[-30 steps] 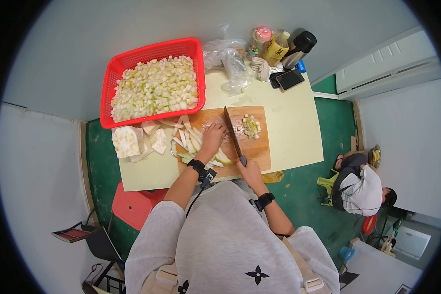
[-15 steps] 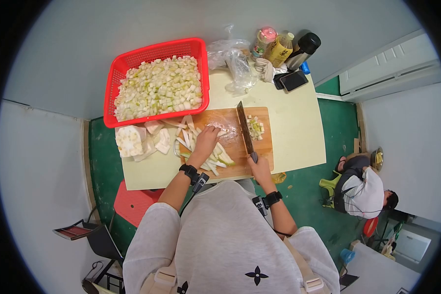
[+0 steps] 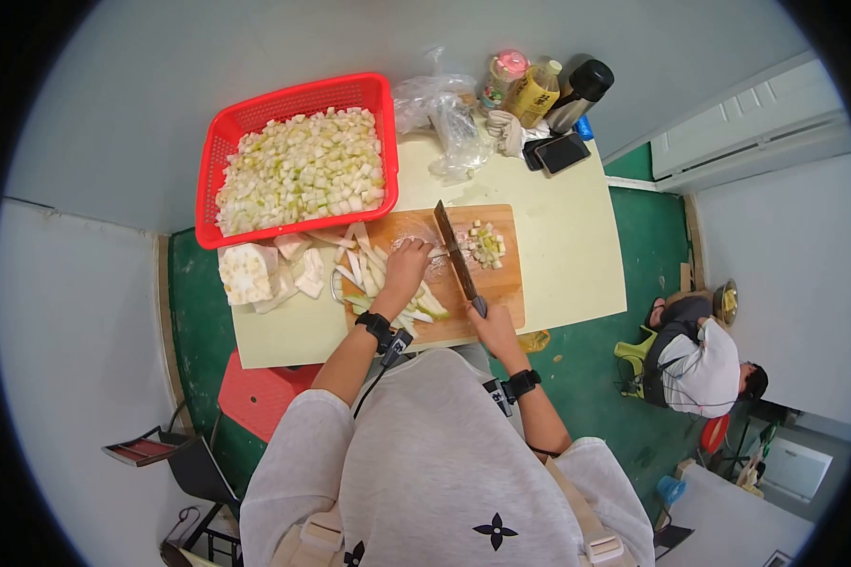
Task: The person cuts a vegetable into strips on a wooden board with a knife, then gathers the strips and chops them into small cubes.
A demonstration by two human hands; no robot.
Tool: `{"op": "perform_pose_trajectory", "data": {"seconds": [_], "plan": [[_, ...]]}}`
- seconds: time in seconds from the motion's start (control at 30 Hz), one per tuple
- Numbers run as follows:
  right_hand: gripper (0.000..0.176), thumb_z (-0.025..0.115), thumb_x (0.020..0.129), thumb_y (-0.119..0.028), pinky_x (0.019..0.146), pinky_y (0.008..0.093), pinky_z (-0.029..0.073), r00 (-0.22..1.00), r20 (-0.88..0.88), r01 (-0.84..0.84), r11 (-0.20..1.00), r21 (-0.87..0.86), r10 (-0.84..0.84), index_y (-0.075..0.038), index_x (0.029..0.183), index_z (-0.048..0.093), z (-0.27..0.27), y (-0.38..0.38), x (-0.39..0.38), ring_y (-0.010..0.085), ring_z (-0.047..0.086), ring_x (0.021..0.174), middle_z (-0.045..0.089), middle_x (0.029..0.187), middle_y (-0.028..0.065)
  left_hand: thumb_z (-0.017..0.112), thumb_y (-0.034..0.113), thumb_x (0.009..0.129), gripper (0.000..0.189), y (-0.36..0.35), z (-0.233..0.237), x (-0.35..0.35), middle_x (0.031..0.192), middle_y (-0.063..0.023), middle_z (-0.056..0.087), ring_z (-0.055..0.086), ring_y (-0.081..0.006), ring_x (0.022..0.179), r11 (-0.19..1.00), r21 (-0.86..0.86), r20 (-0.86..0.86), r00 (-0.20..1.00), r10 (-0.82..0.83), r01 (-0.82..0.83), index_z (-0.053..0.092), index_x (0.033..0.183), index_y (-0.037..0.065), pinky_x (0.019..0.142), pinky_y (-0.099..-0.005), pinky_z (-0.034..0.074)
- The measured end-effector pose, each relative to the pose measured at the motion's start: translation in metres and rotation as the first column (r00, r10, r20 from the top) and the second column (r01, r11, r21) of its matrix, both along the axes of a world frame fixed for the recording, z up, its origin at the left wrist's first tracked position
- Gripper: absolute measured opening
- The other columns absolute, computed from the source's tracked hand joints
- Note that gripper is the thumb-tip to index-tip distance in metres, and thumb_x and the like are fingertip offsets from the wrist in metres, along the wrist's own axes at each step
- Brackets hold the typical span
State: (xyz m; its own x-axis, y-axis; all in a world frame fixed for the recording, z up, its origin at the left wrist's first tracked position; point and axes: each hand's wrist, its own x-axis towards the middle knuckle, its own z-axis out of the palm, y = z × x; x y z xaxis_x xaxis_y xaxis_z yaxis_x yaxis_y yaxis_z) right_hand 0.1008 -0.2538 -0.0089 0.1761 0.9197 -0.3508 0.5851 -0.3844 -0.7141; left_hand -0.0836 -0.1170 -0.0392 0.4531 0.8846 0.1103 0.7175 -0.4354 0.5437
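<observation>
My right hand (image 3: 493,326) is wrapped round the dark handle of a kitchen knife (image 3: 456,250), its broad blade slanting across the wooden cutting board (image 3: 501,288). Left of the blade, my left hand (image 3: 408,268) has its fingers bent down on a pale vegetable strip (image 3: 437,252), whose end shows beside the blade. Cut vegetable cubes (image 3: 487,246) lie just right of the knife. More pale green-and-white strips (image 3: 430,302) are spread under and around my left wrist.
A red plastic basket (image 3: 391,142) full of diced vegetable stands at the back left. Peeled chunks (image 3: 246,274) sit left of the board. Plastic bags (image 3: 459,132), a yellow-labelled bottle (image 3: 535,94), a thermos (image 3: 581,94) and a phone (image 3: 564,154) occupy the back. A seated person (image 3: 695,364) is at right.
The knife has shifted left toward my left hand, its blade now more slanted. The cubes are spread a little further apart on the board. My left hand stays on the strip.
</observation>
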Motion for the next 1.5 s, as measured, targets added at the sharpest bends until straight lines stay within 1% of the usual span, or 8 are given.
{"op": "perform_pose_trajectory", "data": {"seconds": [0.2, 0.3, 0.37, 0.47, 0.7, 0.87, 1.3, 1.5], "plan": [[0.037, 0.057, 0.094, -0.032, 0.044, 0.0342, 0.043, 0.999, 0.027, -0.025, 1.000, -0.001, 0.025, 0.002, 0.082, 0.065, -0.002, 0.002, 0.000, 0.0178, 0.055, 0.040, 0.052, 0.048, 0.0094, 0.070, 0.012, 0.077, 0.027, -0.001, -0.003, 0.001, 0.095, -0.0083, 0.064, 0.060, -0.0268, 0.094, 0.997, 0.074, 0.006, 1.000, -0.016, 0.016, 0.067, 0.103, 0.007, 0.078, -0.0377, 0.052], [0.038, 0.057, 0.092, -0.031, 0.049, 0.0400, 0.046, 0.998, 0.057, -0.017, 1.000, -0.011, 0.017, 0.004, 0.081, 0.064, -0.001, 0.004, -0.003, 0.0273, 0.061, 0.047, 0.057, 0.053, 0.0161, 0.069, 0.011, 0.077, 0.027, -0.002, -0.003, 0.001, 0.095, -0.0085, 0.064, 0.060, -0.0271, 0.095, 0.998, 0.067, 0.005, 1.000, -0.016, 0.016, 0.067, 0.104, 0.007, 0.080, -0.0375, 0.052], [0.038, 0.059, 0.090, -0.031, 0.057, 0.0470, 0.048, 0.960, 0.278, -0.037, 0.997, 0.072, 0.016, 0.006, 0.081, 0.063, -0.005, 0.005, -0.004, 0.0389, 0.063, 0.059, 0.060, 0.061, 0.0239, 0.069, 0.010, 0.078, 0.027, -0.003, -0.002, -0.001, 0.095, -0.0087, 0.064, 0.060, -0.0272, 0.096, 0.997, 0.079, 0.013, 1.000, -0.022, 0.021, 0.067, 0.104, 0.007, 0.080, -0.0372, 0.052], [0.038, 0.060, 0.087, -0.031, 0.064, 0.0518, 0.048, 0.972, 0.221, 0.070, 0.997, 0.045, -0.078, 0.006, 0.082, 0.063, 0.006, 0.014, 0.001, 0.0460, 0.062, 0.070, 0.061, 0.069, 0.0286, 0.068, 0.009, 0.078, 0.028, -0.002, -0.002, -0.003, 0.096, -0.0090, 0.064, 0.059, -0.0274, 0.097, 0.997, 0.070, 0.022, 0.999, -0.030, 0.028, 0.066, 0.106, 0.006, 0.081, -0.0370, 0.051], [0.039, 0.060, 0.090, -0.031, 0.053, 0.0421, 0.047, 0.977, 0.205, 0.047, 0.997, 0.056, -0.057, 0.006, 0.077, 0.060, 0.015, 0.011, 0.019, 0.0322, 0.061, 0.054, 0.056, 0.056, 0.0202, 0.068, 0.006, 0.077, 0.031, -0.004, -0.009, -0.012, 0.101, -0.0120, 0.062, 0.057, -0.0304, 0.101, 1.000, -0.011, 0.117, 0.993, 0.007, -0.005, 0.064, 0.107, 0.003, 0.086, -0.0385, 0.049], [0.041, 0.061, 0.088, -0.030, 0.055, 0.0450, 0.043, 0.984, -0.107, 0.143, 0.990, 0.004, -0.141, 0.007, 0.073, 0.057, 0.044, 0.012, 0.003, 0.0345, 0.059, 0.056, 0.054, 0.059, 0.0226, 0.066, 0.001, 0.077, 0.032, -0.002, -0.001, -0.008, 0.102, -0.0155, 0.061, 0.056, -0.0340, 0.102, 0.998, -0.067, 0.173, 0.985, 0.014, -0.003, 0.061, 0.109, 0.001, 0.088, -0.0410, 0.047], [0.046, 0.060, 0.089, -0.034, 0.051, 0.0446, 0.044, 0.994, -0.074, 0.079, 0.992, -0.094, -0.086, 0.007, 0.066, 0.057, 0.036, 0.011, -0.004, 0.0329, 0.060, 0.050, 0.052, 0.051, 0.0204, 0.063, 0.000, 0.078, 0.030, 0.000, -0.006, 0.007, 0.105, -0.0159, 0.062, 0.057, -0.0347, 0.102, 0.999, -0.021, 0.186, 0.982, -0.029, 0.033, 0.062, 0.107, 0.000, 0.088, -0.0414, 0.048], [0.041, 0.058, 0.092, -0.029, 0.045, 0.0374, 0.044, 0.999, 0.048, 0.018, 0.999, 0.035, -0.020, 0.004, 0.067, 0.055, 0.014, 0.008, -0.004, 0.0227, 0.057, 0.041, 0.050, 0.045, 0.0124, 0.062, 0.001, 0.078, 0.029, 0.000, -0.004, 0.006, 0.104, -0.0157, 0.062, 0.057, -0.0347, 0.102, 0.999, -0.030, 0.188, 0.982, -0.033, 0.039, 0.061, 0.107, 0.000, 0.088, -0.0414, 0.049]]}}
